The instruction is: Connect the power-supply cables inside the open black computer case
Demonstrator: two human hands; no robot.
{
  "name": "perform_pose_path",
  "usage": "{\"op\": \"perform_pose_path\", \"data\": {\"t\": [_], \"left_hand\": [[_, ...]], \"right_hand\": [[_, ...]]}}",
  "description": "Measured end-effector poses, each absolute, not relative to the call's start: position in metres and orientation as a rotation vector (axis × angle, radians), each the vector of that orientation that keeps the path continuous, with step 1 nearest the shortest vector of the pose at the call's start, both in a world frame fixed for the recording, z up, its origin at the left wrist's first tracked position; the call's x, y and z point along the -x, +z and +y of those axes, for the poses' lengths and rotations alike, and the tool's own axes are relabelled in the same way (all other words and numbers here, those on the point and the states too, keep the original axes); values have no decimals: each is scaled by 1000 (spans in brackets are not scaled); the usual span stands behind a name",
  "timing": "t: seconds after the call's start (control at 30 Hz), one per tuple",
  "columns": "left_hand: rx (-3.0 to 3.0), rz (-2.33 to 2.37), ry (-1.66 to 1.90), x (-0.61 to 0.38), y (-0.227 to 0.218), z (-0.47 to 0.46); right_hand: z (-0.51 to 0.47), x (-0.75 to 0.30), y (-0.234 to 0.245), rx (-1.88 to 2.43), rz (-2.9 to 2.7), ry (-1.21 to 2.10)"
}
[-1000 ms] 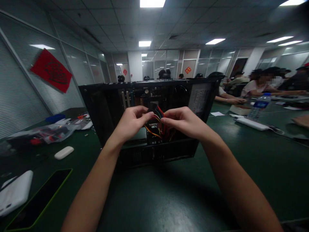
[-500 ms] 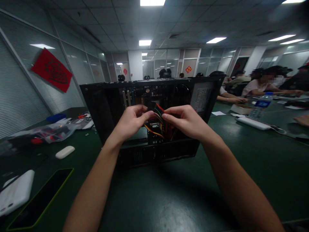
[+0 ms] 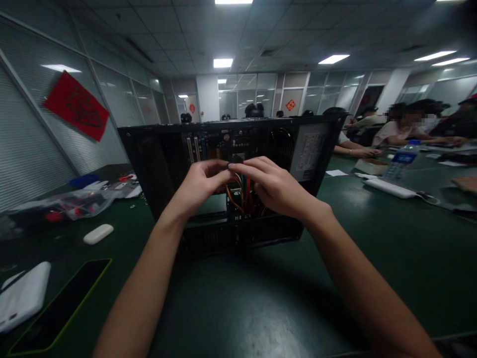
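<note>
A black computer case (image 3: 149, 174) stands on the table with its open side facing me. Inside it, a bundle of red, black, yellow and green power cables (image 3: 245, 194) rises from the lower part to a black connector (image 3: 237, 159), which is mostly covered by my fingers. My left hand (image 3: 203, 180) is closed, thumb and fingertips pinching the connector from the left. From the right, my right hand (image 3: 279, 186) is closed over the same connector, its fingertips meeting my left thumb. Behind them shows the motherboard (image 3: 226, 138), partly hidden.
On the green table (image 3: 238, 298) lie a phone (image 3: 61, 306), a white earphone case (image 3: 98, 234), a white device (image 3: 24, 296) and plastic bags (image 3: 78, 204) to the left. A water bottle (image 3: 401, 160) and a white power strip (image 3: 389, 189) are at right, near other people.
My right hand has moved left and up from the cables, and its fingers now meet my left fingertips at the connector. The cables hang straighter below.
</note>
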State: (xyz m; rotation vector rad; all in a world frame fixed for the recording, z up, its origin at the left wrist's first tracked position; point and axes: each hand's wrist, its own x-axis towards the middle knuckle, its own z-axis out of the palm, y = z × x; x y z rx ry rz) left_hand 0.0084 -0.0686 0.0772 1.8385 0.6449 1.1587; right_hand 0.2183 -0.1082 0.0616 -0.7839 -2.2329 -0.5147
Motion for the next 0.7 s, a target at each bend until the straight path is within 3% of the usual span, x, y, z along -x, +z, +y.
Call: {"op": "perform_pose_path", "data": {"t": [0.3,0.7], "left_hand": [[-1717,522,1002,-8,75,-65],[-2366,905,1334,-6,73,-62]], "right_hand": [[-91,-225,51,901,-1989,-978],[-84,-231,45,1179,-1989,-611]]}}
